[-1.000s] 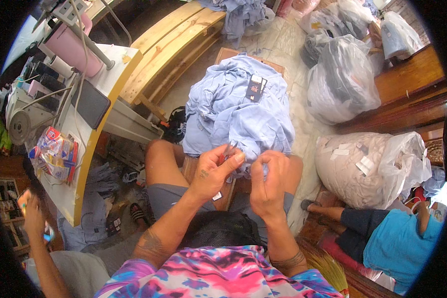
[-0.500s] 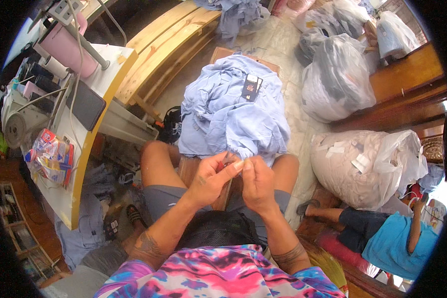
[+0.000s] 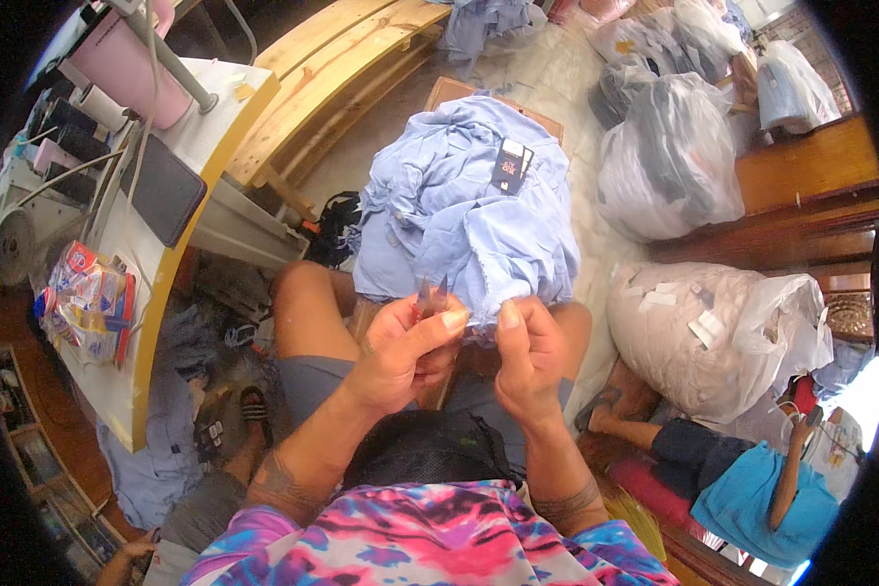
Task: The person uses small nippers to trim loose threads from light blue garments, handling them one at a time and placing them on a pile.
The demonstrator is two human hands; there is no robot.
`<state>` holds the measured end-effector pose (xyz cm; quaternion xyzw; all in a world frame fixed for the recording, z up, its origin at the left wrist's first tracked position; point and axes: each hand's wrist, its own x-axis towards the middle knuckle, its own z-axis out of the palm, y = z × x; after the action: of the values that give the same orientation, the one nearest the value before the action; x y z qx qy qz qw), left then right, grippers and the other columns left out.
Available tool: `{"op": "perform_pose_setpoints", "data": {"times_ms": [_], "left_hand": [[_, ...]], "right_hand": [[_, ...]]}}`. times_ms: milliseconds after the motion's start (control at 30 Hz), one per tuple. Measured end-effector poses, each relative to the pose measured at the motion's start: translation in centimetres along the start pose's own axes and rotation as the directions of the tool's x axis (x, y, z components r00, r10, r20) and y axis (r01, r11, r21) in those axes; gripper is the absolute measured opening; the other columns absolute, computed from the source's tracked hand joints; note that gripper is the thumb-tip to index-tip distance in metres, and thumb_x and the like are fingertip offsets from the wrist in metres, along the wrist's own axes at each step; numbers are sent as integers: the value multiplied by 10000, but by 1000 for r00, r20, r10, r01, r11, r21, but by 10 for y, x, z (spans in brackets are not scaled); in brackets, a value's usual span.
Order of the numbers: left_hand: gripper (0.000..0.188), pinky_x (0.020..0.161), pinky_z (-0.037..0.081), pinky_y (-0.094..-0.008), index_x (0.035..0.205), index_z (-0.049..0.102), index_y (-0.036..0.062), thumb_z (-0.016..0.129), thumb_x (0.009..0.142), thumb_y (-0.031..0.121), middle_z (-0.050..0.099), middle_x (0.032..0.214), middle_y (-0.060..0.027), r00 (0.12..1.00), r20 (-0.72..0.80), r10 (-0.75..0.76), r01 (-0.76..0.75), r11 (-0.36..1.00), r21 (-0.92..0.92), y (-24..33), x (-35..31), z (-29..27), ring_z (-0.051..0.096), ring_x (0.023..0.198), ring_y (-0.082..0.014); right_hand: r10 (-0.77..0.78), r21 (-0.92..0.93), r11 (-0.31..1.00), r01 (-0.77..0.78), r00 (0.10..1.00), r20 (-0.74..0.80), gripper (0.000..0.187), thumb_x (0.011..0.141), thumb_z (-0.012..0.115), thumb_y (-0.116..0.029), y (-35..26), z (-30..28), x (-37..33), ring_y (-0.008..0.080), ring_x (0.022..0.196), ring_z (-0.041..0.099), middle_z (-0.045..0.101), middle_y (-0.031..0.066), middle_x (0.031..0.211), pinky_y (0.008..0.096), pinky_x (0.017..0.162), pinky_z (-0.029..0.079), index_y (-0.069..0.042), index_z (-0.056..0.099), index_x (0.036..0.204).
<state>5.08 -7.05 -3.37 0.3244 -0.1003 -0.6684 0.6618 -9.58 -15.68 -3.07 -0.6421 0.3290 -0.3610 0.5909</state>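
A light blue garment (image 3: 439, 195) lies bunched in front of me on a wooden board, with a dark hang tag (image 3: 511, 166) on it. My left hand (image 3: 410, 347) is closed around a small pair of thread snips (image 3: 428, 301); the two pointed blades stick up past the fingers and a bit of red shows at the grip. Its thumb and forefinger also press near the cloth's front edge. Close on the right, my right hand (image 3: 529, 356) pinches that edge between thumb and forefinger. A short stretch of the edge runs between both hands.
At the left is a white table (image 3: 146, 322) with a pink tumbler (image 3: 127, 68), a dark phone (image 3: 163, 198) and a colourful plastic packet (image 3: 86, 303). A wooden bench (image 3: 332, 68) stands behind. Stuffed clear bags (image 3: 713, 332) line the right, where a person in blue (image 3: 762, 498) sits.
My hands have moved apart slightly, drawing the cloth edge between them. The snips' blades now point upward more visibly. The view has shifted a little.
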Motion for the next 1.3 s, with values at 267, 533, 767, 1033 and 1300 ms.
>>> {"op": "perform_pose_setpoints", "data": {"times_ms": [267, 533, 767, 1033, 1300], "left_hand": [[160, 437, 269, -232, 951, 571, 107, 607, 1019, 247, 423, 682, 71, 998, -50, 34, -24, 982, 188, -3, 2, -1, 337, 497, -38], [164, 422, 275, -236, 971, 555, 99, 548, 1038, 249, 447, 674, 48, 992, -98, 80, -39, 932, 361, -3, 8, -29, 348, 489, -39], [191, 396, 283, -230, 904, 466, 143, 503, 1042, 269, 488, 760, -1, 979, -12, 203, -197, 961, 195, 5, 13, -26, 372, 475, -59], [194, 373, 257, -243, 859, 453, 166, 483, 1034, 242, 414, 658, 46, 875, -288, 390, 22, 561, 827, -18, -5, -135, 355, 448, -63], [236, 345, 238, -210, 829, 403, 178, 480, 1039, 252, 374, 654, 62, 747, -578, 330, -191, 938, 288, 33, -46, -172, 310, 436, -31]], "right_hand": [[-305, -331, 883, 332, 943, 132, 259, 1016, 586, -93, 6, 6, 5, 65, 608, 380, 448, -29, 663, 283, 523, 346, -29, 503, 778], [-75, -239, 969, 53, 993, -86, 242, 1036, 564, -116, 19, -11, 6, 70, 693, 414, 499, -2, 748, 262, 615, 381, -49, 515, 809], [257, 154, 954, -258, 966, 25, 305, 1083, 475, -222, -1, -21, 29, 79, 592, 418, 599, 6, 769, 251, 556, 381, -78, 558, 827], [299, 205, 943, -260, 935, -190, 283, 1073, 491, -269, 5, -95, 79, 58, 525, 301, 329, -82, 659, 249, 483, 276, -174, 417, 818], [221, 210, 969, -130, 833, -507, 274, 1028, 553, -270, -8, -207, 131, 78, 499, 295, 370, -52, 644, 267, 454, 236, -157, 414, 821]]}}
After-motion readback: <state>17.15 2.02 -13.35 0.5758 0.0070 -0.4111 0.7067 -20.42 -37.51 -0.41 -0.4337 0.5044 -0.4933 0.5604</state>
